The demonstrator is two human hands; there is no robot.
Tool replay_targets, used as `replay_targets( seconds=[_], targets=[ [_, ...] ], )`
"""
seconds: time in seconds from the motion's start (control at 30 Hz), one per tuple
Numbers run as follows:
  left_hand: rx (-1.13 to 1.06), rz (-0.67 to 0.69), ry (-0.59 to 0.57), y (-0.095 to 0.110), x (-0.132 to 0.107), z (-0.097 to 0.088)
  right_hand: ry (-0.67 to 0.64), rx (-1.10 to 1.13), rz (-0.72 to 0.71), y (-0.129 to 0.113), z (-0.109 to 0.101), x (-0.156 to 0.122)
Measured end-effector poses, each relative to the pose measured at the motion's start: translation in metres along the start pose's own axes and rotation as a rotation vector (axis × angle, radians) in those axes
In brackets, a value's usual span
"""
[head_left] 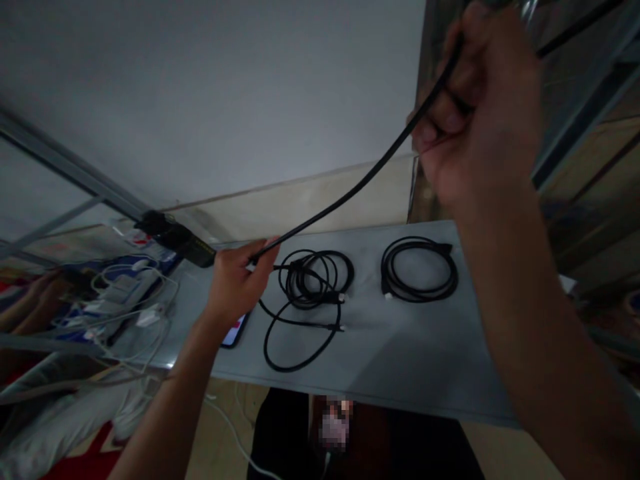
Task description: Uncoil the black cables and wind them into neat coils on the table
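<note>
On the worktop: one tangled coil, central; one round coil, near far right corner. One black cable stretches between left hand and right hand, both clamped on it.

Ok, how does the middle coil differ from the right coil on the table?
The middle coil is untidy, its loops crossing at different sizes; the right coil is a neat oval ring. The middle coil has a wide loose loop sprawling toward the near edge; the right coil is compact. Both are black cable lying on the grey table.
</note>
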State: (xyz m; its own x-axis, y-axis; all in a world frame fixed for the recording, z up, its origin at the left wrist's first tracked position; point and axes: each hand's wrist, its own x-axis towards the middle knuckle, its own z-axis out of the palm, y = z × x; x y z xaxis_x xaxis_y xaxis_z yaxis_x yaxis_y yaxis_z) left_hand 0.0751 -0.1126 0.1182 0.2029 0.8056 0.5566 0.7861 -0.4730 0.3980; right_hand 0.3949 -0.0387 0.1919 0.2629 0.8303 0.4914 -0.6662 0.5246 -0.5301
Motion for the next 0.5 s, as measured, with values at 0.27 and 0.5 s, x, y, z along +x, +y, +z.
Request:
replay_targets(
  seconds=[0.27, 0.5],
  targets=[
    [-0.124, -0.088, 0.073, -0.019, 0.008, 0.008, 0.080, 0.099, -0.120, -0.039, -0.034, 0.023],
    [-0.319, -0.144, 0.071, -0.030, 0.018, 0.034, 0.064, 0.000, -0.171, -0.057, -0.051, 0.026]
  ],
)
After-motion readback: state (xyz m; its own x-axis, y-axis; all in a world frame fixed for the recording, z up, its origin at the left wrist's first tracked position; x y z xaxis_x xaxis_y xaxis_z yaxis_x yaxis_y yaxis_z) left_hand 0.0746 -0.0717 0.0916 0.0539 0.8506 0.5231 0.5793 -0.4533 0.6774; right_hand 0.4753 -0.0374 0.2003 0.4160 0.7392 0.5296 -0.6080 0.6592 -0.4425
